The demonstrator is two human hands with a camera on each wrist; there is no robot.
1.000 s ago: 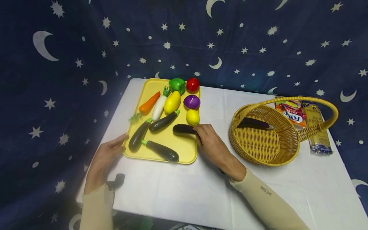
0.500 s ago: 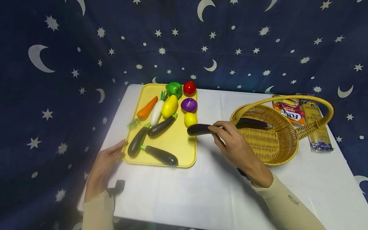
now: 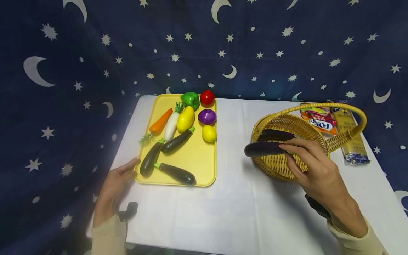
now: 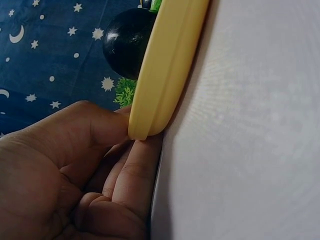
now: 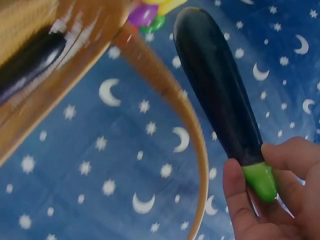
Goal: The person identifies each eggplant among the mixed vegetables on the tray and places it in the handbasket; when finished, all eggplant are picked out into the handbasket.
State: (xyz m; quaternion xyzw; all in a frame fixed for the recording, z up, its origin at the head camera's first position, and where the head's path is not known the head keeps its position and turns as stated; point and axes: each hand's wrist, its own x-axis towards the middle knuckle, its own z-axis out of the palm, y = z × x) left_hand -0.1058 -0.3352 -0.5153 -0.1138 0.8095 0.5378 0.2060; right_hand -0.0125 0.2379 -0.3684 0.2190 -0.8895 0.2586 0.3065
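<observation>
White tablecloth (image 3: 229, 212) beneath right hand (image 3: 318, 173)

A dark blue backdrop (image 3: 242, 53) is hanging behind the worktop (image 3: 197, 216) and wrapping round its left side, where the fabric is falling into deeper shade. Pale crescents (image 3: 28, 71), many-pointed stars (image 3: 47, 132) and small dots (image 3: 36, 200) are scattering across it. White cloth is covering the worktop, with a faint crease running toward the near edge. Light is spreading softly over the white surface, brightening its near middle, while a milky haze is veiling the head view's lower left. Beyond the near edge, a dark strip is showing indistinctly.
</observation>
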